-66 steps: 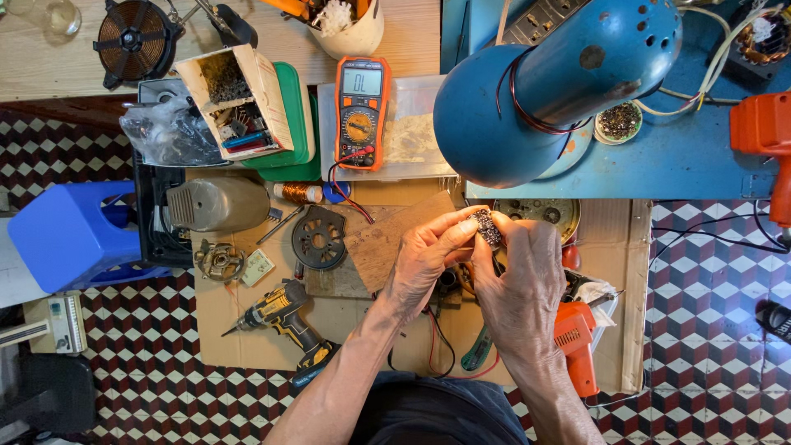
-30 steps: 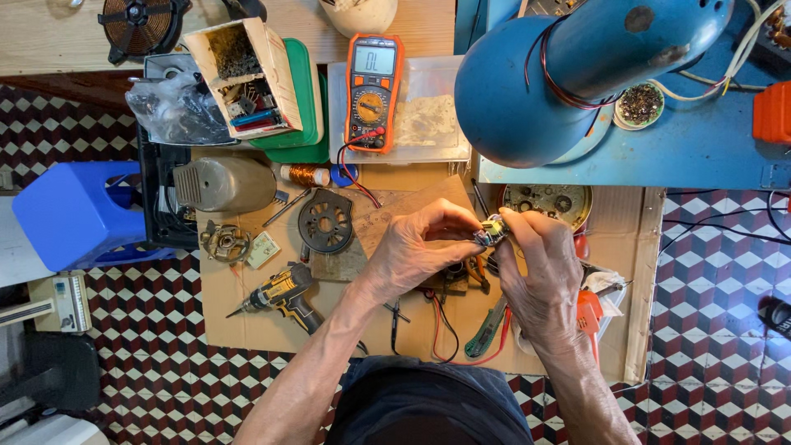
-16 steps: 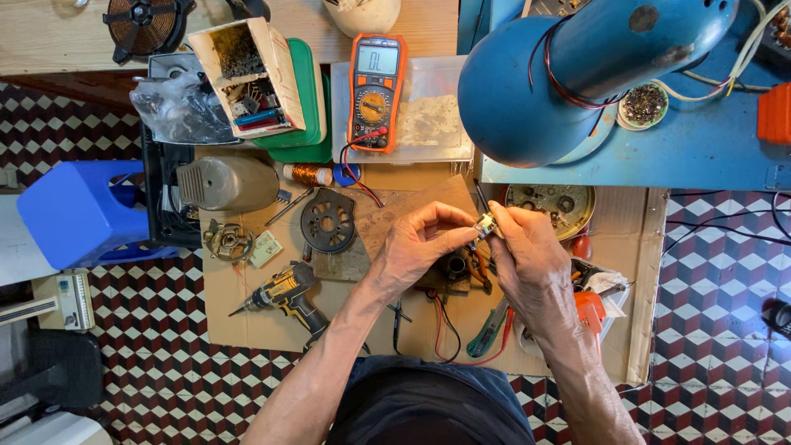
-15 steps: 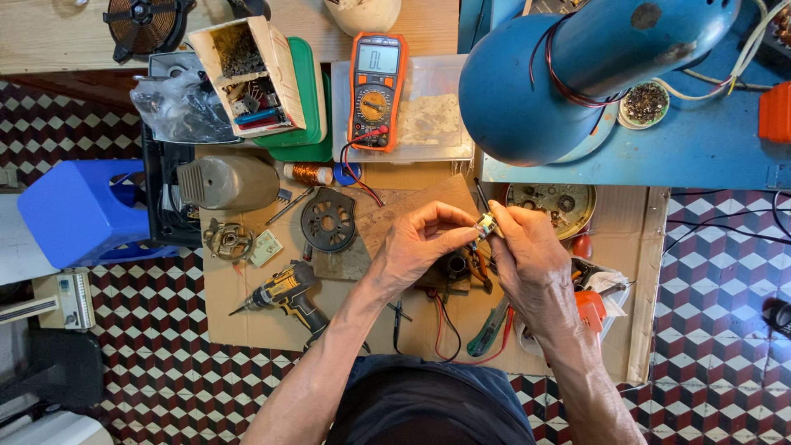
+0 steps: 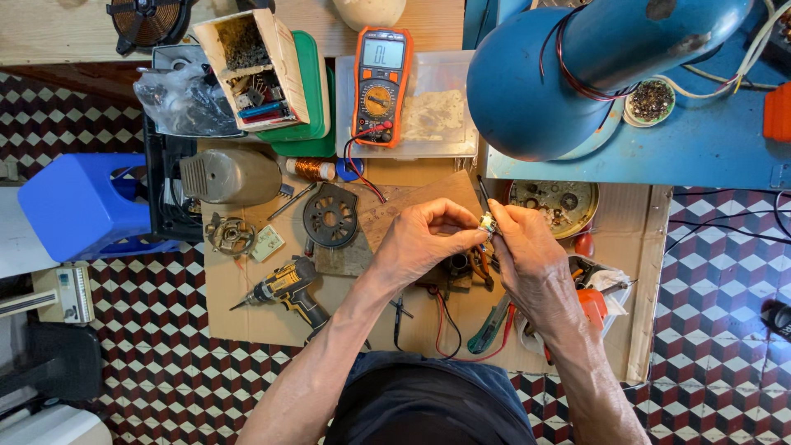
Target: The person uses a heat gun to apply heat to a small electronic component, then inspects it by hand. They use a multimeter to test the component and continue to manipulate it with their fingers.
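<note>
A big blue lamp shade point(image 5: 535, 82) hangs over the far right of the cardboard-covered table point(image 5: 247, 309), with an orange multimeter point(image 5: 381, 82) left of it. Nearer, a yellow cordless drill point(image 5: 288, 288) lies left of the hands. The left hand point(image 5: 424, 243) and right hand point(image 5: 527, 251) meet mid-table, fingertips of both pinched shut on a small metal part point(image 5: 488, 224).

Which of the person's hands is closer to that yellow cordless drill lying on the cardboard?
The left. The left hand is just right of the yellow drill and slightly above it in the picture; the right hand lies farther right, beyond the left hand.
</note>
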